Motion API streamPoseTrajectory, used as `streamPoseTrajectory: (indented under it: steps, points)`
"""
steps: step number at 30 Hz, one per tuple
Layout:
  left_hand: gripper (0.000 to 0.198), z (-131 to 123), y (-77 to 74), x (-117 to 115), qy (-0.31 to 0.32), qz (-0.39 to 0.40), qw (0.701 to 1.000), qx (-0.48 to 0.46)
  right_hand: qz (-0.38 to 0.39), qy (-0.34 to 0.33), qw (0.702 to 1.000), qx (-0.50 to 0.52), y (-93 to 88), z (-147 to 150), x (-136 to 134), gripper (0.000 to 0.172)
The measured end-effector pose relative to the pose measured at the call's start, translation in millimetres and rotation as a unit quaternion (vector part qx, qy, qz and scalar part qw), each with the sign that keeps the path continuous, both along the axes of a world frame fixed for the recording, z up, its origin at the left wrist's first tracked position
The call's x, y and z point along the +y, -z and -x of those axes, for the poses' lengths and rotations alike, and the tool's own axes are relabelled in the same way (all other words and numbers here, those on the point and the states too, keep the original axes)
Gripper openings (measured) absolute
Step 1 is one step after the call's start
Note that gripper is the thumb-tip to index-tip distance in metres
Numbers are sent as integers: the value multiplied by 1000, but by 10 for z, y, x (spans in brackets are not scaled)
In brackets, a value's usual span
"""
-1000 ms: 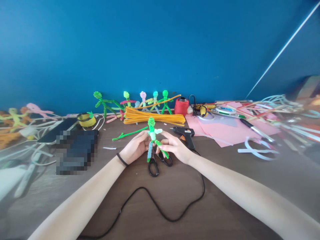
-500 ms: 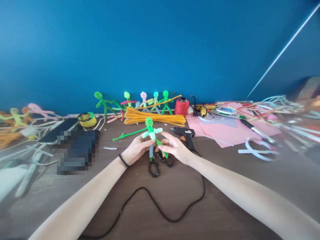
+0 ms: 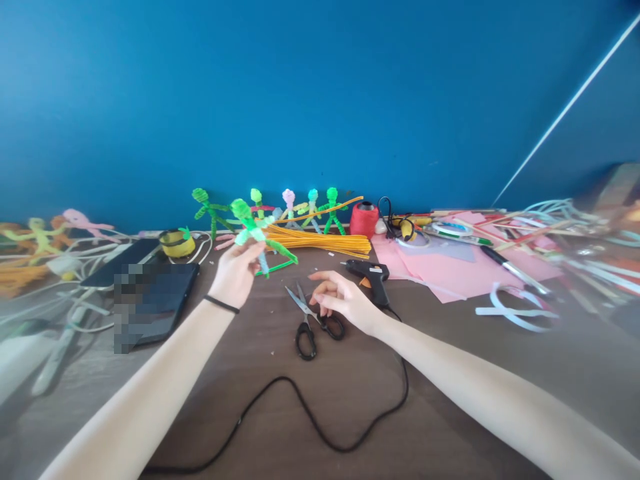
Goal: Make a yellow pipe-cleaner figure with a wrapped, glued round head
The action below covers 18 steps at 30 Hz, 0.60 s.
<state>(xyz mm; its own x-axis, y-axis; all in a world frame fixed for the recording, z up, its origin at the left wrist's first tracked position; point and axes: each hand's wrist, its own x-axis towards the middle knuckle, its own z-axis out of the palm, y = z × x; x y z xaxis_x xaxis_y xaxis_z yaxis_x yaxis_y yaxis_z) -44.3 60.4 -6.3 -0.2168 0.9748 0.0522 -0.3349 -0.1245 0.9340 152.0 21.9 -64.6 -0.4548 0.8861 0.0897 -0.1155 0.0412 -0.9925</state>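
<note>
From where I stand, a black cord point(image 3: 285, 379) snakes nearest across the bench point(image 3: 270, 440). Beyond it, the right hand point(image 3: 350, 303) hangs beside the parted scissors point(image 3: 305, 309), fingers loosely bent, seemingly empty. Farther left, the left hand point(image 3: 235, 273) pinches a green figure point(image 3: 254, 232) above the bench, before orange stems point(image 3: 327, 243). It looks like a repositioning step; the next move calls for a light grip, sparing its limbs.

Craft workspace point(image 3: 280, 427): glue gun point(image 3: 379, 285), scissors point(image 3: 307, 313), pink paper point(image 3: 440, 279)
</note>
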Motion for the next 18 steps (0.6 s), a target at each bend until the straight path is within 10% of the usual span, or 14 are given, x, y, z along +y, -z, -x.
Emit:
streamPoseTrajectory:
  steps: [6, 18]
  points:
    - [10, 308, -196, 367, -171, 22, 980, 95, -15, -12, 1000, -19, 10, -18, 12, 26]
    - [16, 832, -177, 1037, -263, 46, 934, 238, -15, -27, 1000, -4, 20, -58, 107, 18]
